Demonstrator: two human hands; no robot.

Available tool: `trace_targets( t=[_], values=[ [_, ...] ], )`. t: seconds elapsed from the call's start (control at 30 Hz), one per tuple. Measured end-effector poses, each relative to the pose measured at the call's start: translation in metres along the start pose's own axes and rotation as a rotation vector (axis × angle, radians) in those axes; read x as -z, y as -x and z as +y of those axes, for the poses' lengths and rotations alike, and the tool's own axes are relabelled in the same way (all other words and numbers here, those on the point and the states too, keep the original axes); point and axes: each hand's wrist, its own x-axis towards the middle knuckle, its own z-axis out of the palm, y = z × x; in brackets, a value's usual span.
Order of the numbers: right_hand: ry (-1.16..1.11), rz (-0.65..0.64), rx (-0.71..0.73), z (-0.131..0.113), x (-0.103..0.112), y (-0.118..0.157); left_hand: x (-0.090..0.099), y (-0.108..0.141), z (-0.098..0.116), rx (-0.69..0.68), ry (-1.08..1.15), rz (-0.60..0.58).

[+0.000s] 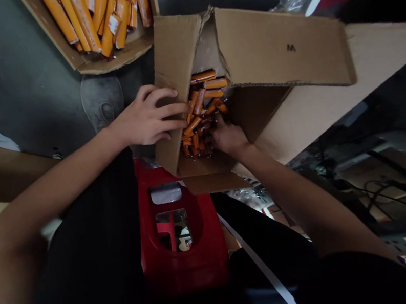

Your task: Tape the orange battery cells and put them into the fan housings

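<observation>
An open cardboard box (186,51) stands in the middle of the view, its flaps spread out. Inside it lie several small orange wrapped pieces (197,98). My left hand (150,115) rests over the box's left flap, fingers apart and holding nothing. Down inside the box, at the right of the orange pieces, is my right hand (228,136); its fingertips are dark and partly hidden among the pieces, so what they hold, if anything, cannot be made out.
A second cardboard box (117,60) with larger orange packs (84,21) is at the upper left. A red plastic stool (205,255) stands between my legs. A shoe (102,99) is below the second box. Cables and flat cardboard lie at the right.
</observation>
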Motion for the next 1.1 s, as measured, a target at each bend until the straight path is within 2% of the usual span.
trace_targets(
  t=[0.07,0.17,0.33,0.43,0.6,0.7,0.83,0.93,1.1],
  values=[
    [0.020,0.028,-0.020,-0.006,0.000,0.005,0.005,-0.001,0.003,-0.008,-0.008,-0.030],
    [0.054,0.057,0.012,-0.013,-0.014,0.023,0.011,-0.002,0.007,-0.030,-0.027,-0.020],
    [0.152,0.061,0.145,-0.017,-0.039,0.052,0.016,-0.003,0.010,-0.031,0.004,-0.046],
    [0.230,0.015,0.182,-0.019,-0.035,0.047,0.014,-0.003,0.009,-0.045,0.029,-0.032],
    [0.318,-0.179,0.208,-0.011,-0.003,0.021,0.009,-0.002,0.008,-0.086,-0.002,0.082],
    [0.323,-0.226,0.258,-0.005,0.006,0.018,0.009,-0.001,0.009,-0.090,-0.020,0.098],
    [0.372,-0.181,0.235,-0.009,-0.004,0.025,0.011,-0.001,0.010,-0.109,-0.014,0.138],
    [0.370,-0.115,0.206,-0.015,-0.014,0.025,0.011,-0.002,0.011,-0.095,0.000,0.122],
    [0.280,-0.124,0.140,-0.023,-0.018,0.018,0.008,-0.002,0.009,-0.106,-0.006,0.140]
  ],
)
